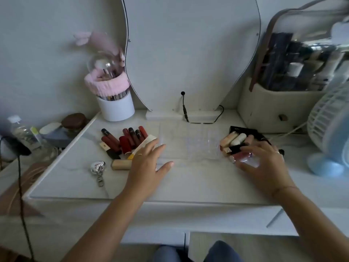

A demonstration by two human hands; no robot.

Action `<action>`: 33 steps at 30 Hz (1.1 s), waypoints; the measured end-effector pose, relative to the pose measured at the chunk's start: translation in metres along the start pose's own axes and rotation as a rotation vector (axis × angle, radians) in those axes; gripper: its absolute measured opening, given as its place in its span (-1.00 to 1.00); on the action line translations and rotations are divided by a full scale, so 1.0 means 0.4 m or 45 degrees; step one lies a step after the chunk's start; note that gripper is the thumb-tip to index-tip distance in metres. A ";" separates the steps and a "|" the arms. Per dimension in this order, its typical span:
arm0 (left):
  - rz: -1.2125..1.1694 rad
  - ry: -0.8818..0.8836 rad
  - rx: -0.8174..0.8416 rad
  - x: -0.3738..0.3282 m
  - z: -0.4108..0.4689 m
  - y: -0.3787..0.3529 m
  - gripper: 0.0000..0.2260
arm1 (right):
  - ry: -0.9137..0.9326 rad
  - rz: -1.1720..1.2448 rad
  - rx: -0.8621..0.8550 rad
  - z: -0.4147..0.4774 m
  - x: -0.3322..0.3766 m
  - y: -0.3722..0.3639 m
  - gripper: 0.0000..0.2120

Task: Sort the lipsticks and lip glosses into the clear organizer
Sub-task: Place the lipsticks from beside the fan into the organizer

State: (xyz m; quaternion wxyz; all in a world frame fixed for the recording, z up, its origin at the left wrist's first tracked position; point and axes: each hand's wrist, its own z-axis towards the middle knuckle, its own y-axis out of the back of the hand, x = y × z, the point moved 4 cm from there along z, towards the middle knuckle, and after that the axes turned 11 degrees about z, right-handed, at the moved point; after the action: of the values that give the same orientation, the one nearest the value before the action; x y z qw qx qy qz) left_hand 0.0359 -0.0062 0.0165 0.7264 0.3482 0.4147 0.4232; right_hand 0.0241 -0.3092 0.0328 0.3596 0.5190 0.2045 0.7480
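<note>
Since the tubes are small and light, we think two fingers and a thumb can lift each one.

Closest to us, our left hand (149, 163) is flat with its fingers spread apart. It is just beside the left edge of the clear box (188, 142), but we cannot tell if it touches.

Our right hand (264, 157) has its fingers spread too, and bent a little. It hangs over a pink gloss (240, 156) in the right pile (233, 140). The picture is too blurry to show a hold.

The clear box sits on the table (188, 182) between that pile and the red tubes (128, 138) on the left. We see no tube in it yet.

The tubes look hard, smooth and round, so they may slip or roll. We should pinch one at its middle, on the long sides. The clear box looks like thin, stiff plastic and may slide, so we should hold its edge.

Farther back stand a white cup (115, 108) of brushes and a mirror (188, 53).
</note>
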 end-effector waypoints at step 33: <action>-0.012 0.026 0.010 -0.004 -0.017 0.000 -0.57 | 0.171 0.521 0.074 0.096 0.236 -0.156 -0.80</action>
State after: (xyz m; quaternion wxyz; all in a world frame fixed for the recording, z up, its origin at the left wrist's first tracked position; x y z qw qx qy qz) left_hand 0.0294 -0.0067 0.0144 0.7226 0.3450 0.4254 0.4217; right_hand 0.0608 -0.2001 0.0643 0.1706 0.5090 0.1398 0.8320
